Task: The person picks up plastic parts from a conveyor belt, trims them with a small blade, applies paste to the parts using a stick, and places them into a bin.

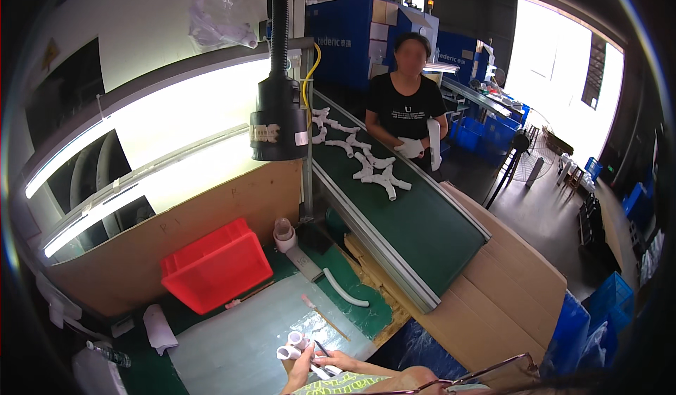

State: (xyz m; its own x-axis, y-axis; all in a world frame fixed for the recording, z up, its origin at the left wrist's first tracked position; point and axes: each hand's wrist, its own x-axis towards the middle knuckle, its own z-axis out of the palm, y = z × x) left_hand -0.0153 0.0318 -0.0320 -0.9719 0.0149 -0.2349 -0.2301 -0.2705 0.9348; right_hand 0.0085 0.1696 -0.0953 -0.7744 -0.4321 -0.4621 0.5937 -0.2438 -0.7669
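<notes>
At the lower edge, my left hand (301,371) is closed round a white plastic pipe fitting (287,353) with round open ends facing up. Close beside it, my right hand (341,361) grips a slim dark tool (321,348), whose tip lies near the fitting; whether it is a knife or a pen I cannot tell. More white tubular parts (325,372) show just under my hands. Beneath lies a pale sheet (239,349) on the green-topped bench. A thin wooden-looking stick (329,323) rests on the sheet beyond my hands.
A red bin (215,267) stands at the bench's back. A curved white pipe (343,291) lies to its right. Beyond, a green conveyor (394,226) carries several white branched fittings (380,180). A gloved person (407,106) stands behind it. A black lamp-like fixture (279,120) hangs overhead. Cardboard (493,275) lies right.
</notes>
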